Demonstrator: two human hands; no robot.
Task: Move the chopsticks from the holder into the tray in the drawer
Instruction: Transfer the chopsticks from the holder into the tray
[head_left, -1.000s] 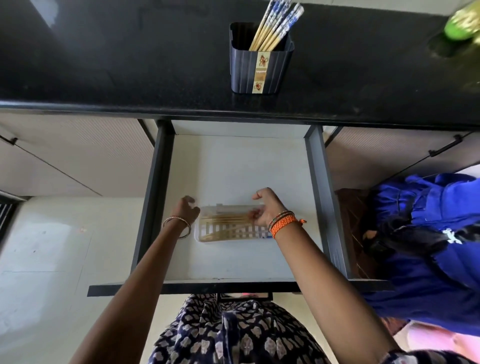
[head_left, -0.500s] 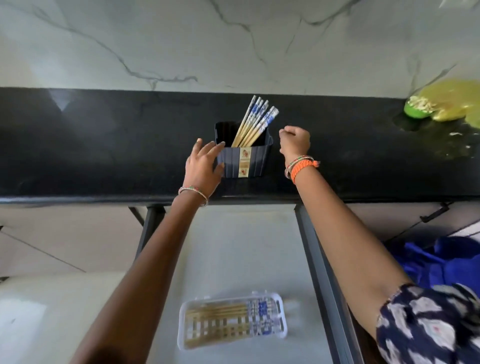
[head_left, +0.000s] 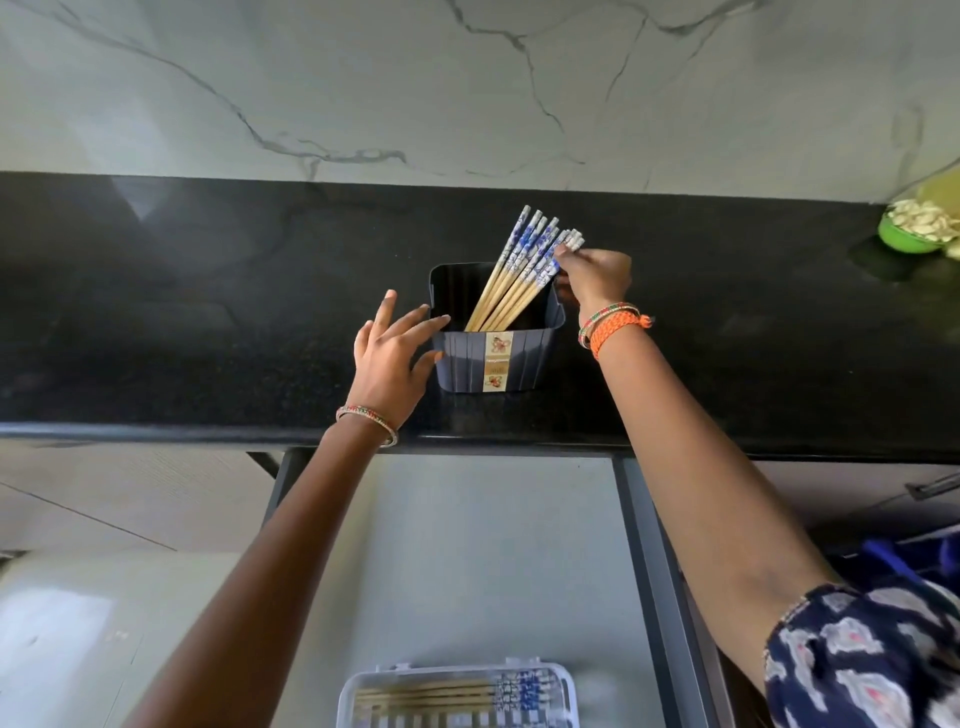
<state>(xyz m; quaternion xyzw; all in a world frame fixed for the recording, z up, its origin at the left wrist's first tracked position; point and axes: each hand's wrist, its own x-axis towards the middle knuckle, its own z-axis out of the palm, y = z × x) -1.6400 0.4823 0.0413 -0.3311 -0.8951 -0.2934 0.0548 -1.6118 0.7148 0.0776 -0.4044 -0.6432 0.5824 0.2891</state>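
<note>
Fingers (head_left: 563, 253) pinching chopsticks (head_left: 524, 270) tops, above holder (head_left: 493, 358)

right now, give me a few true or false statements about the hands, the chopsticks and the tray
1. The right hand pinches the patterned tops of the chopsticks in the holder. True.
2. The left hand is lifting the holder off the counter. False: the holder stands on the counter, and the left hand's straight fingers sit at its left side.
3. The tray in the drawer already has chopsticks lying in it. True.
4. The holder is empty. False: a bundle of chopsticks leans in it, tilted to the right.
5. A green bowl sits at the counter's far right. True.
</note>
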